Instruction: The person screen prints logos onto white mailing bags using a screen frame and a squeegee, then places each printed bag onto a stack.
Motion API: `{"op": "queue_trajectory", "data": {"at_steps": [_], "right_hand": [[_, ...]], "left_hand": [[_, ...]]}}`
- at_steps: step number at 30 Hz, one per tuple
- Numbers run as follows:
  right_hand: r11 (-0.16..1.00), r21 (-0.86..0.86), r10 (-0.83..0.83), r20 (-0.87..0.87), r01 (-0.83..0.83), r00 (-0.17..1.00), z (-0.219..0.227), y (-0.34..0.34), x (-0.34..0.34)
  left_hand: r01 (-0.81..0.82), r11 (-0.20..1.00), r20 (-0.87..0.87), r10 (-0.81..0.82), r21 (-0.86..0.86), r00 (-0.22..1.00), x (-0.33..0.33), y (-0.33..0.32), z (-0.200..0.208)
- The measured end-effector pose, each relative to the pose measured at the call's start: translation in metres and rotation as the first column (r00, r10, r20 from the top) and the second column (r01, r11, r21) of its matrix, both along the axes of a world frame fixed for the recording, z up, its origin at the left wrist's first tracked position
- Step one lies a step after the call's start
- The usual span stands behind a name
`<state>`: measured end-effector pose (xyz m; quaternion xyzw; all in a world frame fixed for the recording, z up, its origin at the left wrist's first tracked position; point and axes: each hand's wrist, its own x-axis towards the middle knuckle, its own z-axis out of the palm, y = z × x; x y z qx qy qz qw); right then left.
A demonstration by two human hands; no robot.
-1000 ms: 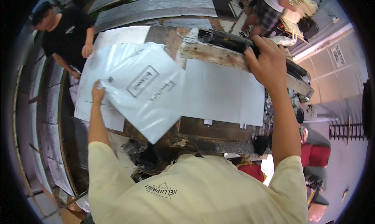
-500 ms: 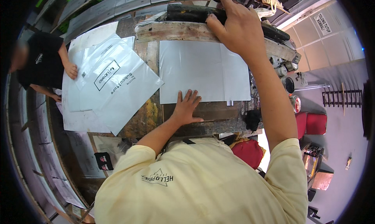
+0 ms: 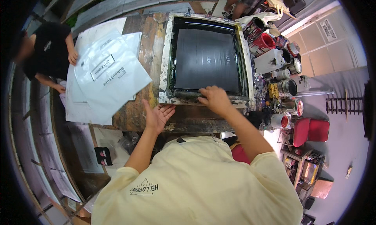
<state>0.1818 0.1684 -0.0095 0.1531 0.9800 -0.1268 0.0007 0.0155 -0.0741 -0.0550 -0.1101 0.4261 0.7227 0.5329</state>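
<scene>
A screen printing frame (image 3: 163,74) lies flat on the worktable, with black ink around its mesh and faint lettering showing through. My right hand (image 3: 216,100) is at the frame's near bar, fingers bent over it and gripping. My left hand (image 3: 158,118) is open, palm up and fingers spread, just below the frame's near left corner. It holds nothing. Whatever lies beneath the frame is hidden. To the left, printed white plastic bags (image 3: 129,74) lie overlapping on a pale board.
A co-worker's hand (image 3: 73,57) is at the bags' far left edge. Ink cans and tubs, among them a red tub (image 3: 266,40) and a white jug (image 3: 268,61), crowd the table's right side. Racks of sheets (image 3: 47,142) stand left. A red chair (image 3: 315,129) is at right.
The frame has come down from its raised position and covers the white bag on the table. My right hand came down with it. My left hand left the bag, moved left and turned palm up.
</scene>
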Motion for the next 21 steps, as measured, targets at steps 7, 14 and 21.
{"op": "queue_trajectory", "data": {"at_steps": [7,14,21], "right_hand": [[0.999,0.033,0.001,-0.075,0.001,0.997,-0.079,-0.003,-0.010],[0.990,0.122,-0.045,-0.214,0.073,0.976,-0.095,0.182,-0.171],[0.992,0.072,0.110,-0.032,-0.108,0.993,-0.054,0.313,-0.262]], "left_hand": [[0.031,0.960,0.085,-0.007,-0.278,0.996,-0.005,0.016,-0.042],[-0.007,0.936,0.041,0.022,-0.352,0.999,0.001,0.019,-0.043],[-0.174,0.917,-0.060,0.164,-0.360,0.985,0.020,0.027,-0.031]]}}
